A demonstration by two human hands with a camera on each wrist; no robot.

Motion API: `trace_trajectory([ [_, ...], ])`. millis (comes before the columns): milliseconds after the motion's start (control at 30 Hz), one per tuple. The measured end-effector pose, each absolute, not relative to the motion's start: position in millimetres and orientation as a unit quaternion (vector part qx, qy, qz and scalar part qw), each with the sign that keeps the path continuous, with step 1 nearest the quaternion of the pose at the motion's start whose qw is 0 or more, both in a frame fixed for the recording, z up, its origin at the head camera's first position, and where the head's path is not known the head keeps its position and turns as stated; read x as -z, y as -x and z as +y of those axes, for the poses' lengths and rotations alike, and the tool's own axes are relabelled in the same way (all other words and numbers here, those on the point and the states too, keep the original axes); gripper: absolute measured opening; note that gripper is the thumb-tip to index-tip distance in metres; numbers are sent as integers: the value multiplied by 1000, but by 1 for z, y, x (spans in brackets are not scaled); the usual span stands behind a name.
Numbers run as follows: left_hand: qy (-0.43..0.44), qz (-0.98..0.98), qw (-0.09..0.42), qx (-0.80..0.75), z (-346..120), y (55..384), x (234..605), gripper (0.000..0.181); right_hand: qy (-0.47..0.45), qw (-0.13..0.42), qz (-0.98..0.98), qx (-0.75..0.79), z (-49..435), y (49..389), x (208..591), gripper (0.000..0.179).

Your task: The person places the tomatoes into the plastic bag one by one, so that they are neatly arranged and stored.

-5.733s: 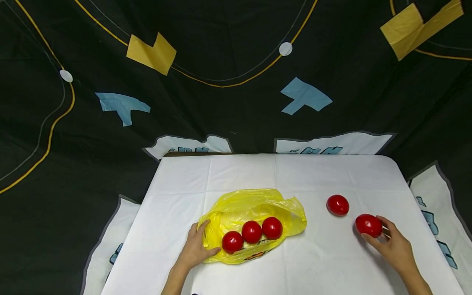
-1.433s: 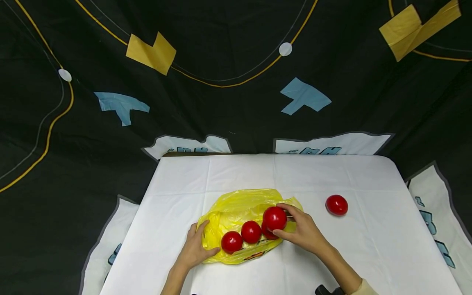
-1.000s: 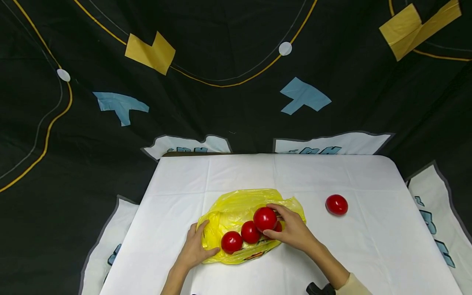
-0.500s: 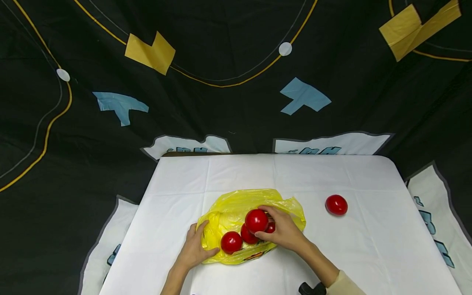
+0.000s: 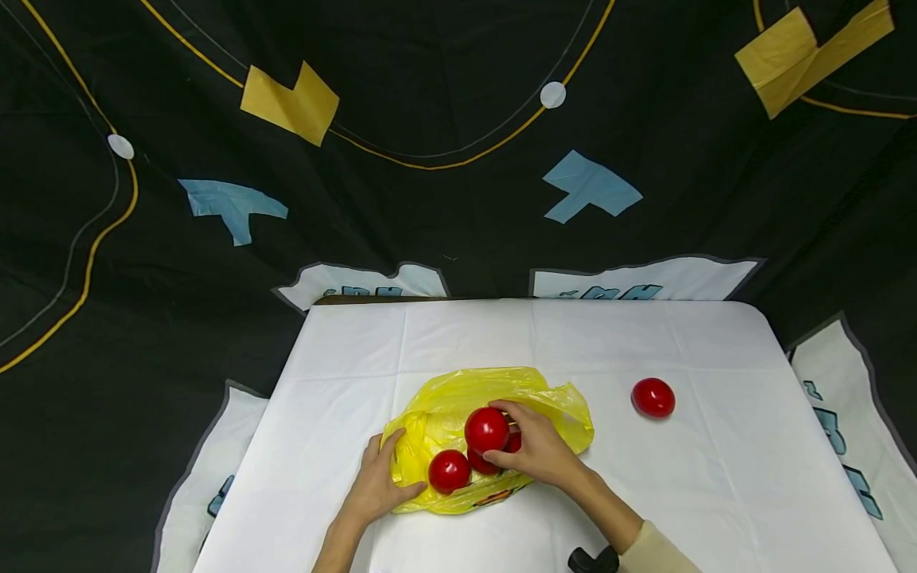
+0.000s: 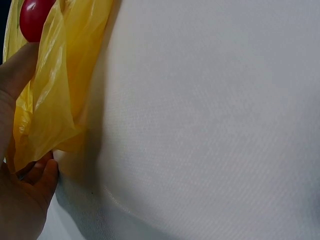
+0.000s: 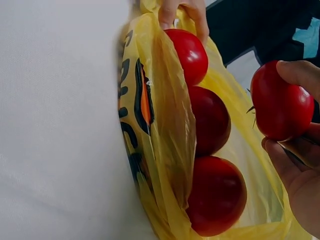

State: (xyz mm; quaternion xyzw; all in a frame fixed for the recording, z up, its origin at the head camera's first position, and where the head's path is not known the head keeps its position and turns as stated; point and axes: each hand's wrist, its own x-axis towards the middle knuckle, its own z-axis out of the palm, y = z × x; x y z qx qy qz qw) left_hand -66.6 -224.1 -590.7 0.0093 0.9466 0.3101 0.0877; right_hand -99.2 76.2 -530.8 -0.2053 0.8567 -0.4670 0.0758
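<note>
My right hand (image 5: pixel 544 452) grips a red tomato (image 5: pixel 486 430) over the mouth of a yellow plastic bag (image 5: pixel 458 388); the green stem end shows in the right wrist view. Three more tomatoes lie in a row in the bag: a left one (image 5: pixel 449 471), a middle one (image 7: pixel 211 120) and a third (image 7: pixel 217 195), the latter two partly hidden by the right hand and its tomato in the head view. At the bag's left end, my left hand (image 5: pixel 376 481) holds the plastic, thumb on the inside and fingers outside in the left wrist view.
One loose tomato (image 5: pixel 653 398) sits on the white tablecloth (image 5: pixel 716 477), right of the bag. A dark curtain (image 5: pixel 430 223) with yellow and blue patches hangs behind the table. A black device (image 5: pixel 593 561) is at the right wrist.
The right hand picked up a tomato from the table's right side, brought it over the bag, and has since shifted it leftward above the row. The left hand stays on the bag.
</note>
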Motion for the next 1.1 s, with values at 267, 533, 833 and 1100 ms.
trace_trajectory([
  [267,-10,948,84,-307,-225,67,592,101,219,71,870,437,62,101,535,69],
  [533,-8,948,87,-307,-225,67,593,101,227,63,878,417,44,105,541,70],
  [833,-8,950,90,-300,-224,68,596,101,226,56,878,419,30,111,549,69],
  [1100,-10,950,90,-300,-224,68,595,101,222,64,886,402,23,115,557,69],
])
